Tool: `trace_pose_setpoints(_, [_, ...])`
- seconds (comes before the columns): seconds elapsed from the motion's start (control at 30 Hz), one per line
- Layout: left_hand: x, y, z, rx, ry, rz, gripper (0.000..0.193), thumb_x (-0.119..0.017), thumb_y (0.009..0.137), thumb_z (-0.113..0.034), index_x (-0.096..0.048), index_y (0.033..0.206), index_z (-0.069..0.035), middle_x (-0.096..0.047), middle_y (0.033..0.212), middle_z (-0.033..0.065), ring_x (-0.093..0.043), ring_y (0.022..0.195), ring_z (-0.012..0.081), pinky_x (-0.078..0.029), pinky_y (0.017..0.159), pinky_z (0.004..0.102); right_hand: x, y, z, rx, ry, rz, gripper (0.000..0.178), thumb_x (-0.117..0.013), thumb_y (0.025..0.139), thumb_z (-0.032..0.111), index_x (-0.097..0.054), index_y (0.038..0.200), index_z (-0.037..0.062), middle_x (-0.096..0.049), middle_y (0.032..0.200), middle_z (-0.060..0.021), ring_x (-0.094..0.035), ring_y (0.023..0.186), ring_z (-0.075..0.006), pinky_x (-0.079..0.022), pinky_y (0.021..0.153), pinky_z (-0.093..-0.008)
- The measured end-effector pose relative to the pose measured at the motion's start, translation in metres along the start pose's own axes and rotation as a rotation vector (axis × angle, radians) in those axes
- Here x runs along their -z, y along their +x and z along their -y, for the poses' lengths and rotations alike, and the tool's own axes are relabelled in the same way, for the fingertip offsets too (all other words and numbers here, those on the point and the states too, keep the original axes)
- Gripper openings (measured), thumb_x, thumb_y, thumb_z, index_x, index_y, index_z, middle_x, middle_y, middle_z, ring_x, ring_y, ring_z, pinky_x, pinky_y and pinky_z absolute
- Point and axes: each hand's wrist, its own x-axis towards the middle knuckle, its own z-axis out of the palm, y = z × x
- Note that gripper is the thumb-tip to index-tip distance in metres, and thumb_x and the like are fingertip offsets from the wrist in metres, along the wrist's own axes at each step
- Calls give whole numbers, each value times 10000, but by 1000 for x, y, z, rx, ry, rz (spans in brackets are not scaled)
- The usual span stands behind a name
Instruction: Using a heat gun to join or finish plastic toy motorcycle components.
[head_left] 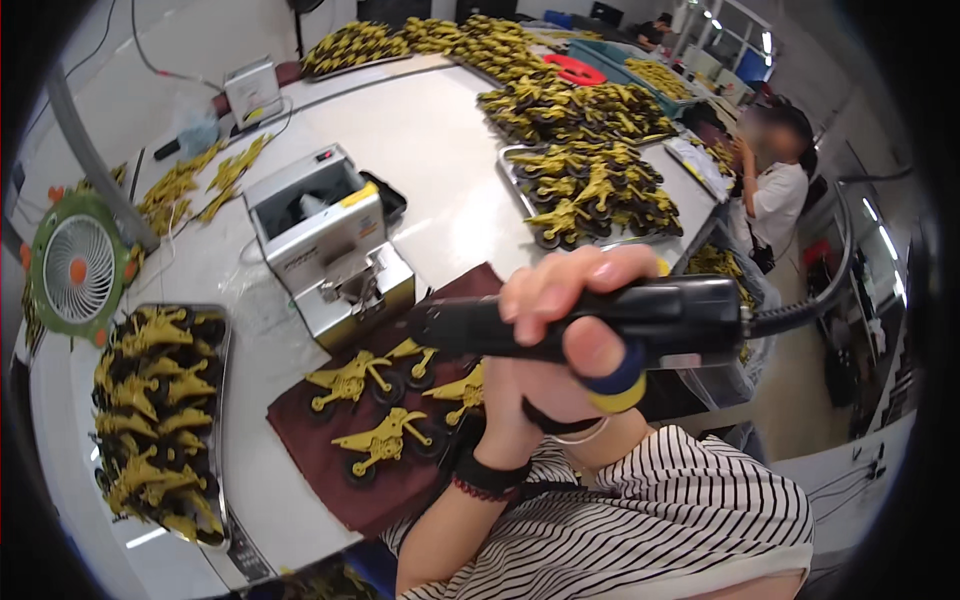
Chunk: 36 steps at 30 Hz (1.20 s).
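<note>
A black corded electric screwdriver (660, 320) lies level across my view, its narrow end to the left and its cable running off right. My right hand (590, 345) is closed around it; blue and yellow bands wrap the thumb. My left hand (512, 385) comes up close beside it, a black band on its wrist, with its fingers largely hidden behind the tool. Below, several yellow toy motorcycle frames (383, 440) with black wheels lie on a dark red mat (330, 485). Just beyond the mat stands a silver box-shaped screw feeder (335, 270).
Trays of similar yellow-and-black assemblies stand at left (160, 420) and at far right (600, 190), with more piles behind. A green fan (80, 265) sits at the left edge of the white table (430, 130). Another person (780, 185) works at right.
</note>
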Motion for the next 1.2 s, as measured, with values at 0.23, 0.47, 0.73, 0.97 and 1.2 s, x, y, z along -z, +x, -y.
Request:
trace_pose_setpoints(0.23, [16,-5,33,320,-639,-39,399,-325,980,-357,-441,1213,-54,-512,1168,37,-494,1084,179,-384,941,335,17,2,-18,-31,118,219,303,-581,833,89,-483,1120,81,-558,926,-101,-510,720,-178,-391,701,-337])
trace_pose_setpoints(0.47, [41,-58,50,205,-290,104,297,-399,951,-267,-444,1101,-15,-537,1033,80,-523,967,195,-385,910,334,23,37,15,-358,181,-84,329,-578,783,84,-521,1106,102,-610,1000,-115,-591,834,-243,-486,789,-422])
trace_pose_setpoints(0.73, [45,-50,36,-158,479,-11,519,-682,754,-80,-424,1195,12,-520,1115,139,-509,1065,224,-409,903,363,27,33,-8,-584,374,74,233,-571,803,144,-532,1033,127,-556,857,-22,-519,701,-145,-422,700,-341])
trace_pose_setpoints(0.97, [45,-39,52,13,-340,182,638,-678,749,64,-339,1284,-5,-466,1200,105,-498,1103,186,-436,937,330,19,25,-8,-626,393,-65,186,-578,807,146,-552,991,135,-554,827,-8,-492,671,-127,-400,688,-324])
trace_pose_setpoints(1.2, [42,-38,54,52,-420,115,516,-671,786,3,-394,1220,9,-532,1120,79,-538,1038,134,-444,912,297,25,23,-16,-309,166,148,276,-542,814,70,-476,1080,103,-553,895,-73,-508,696,-159,-413,723,-358])
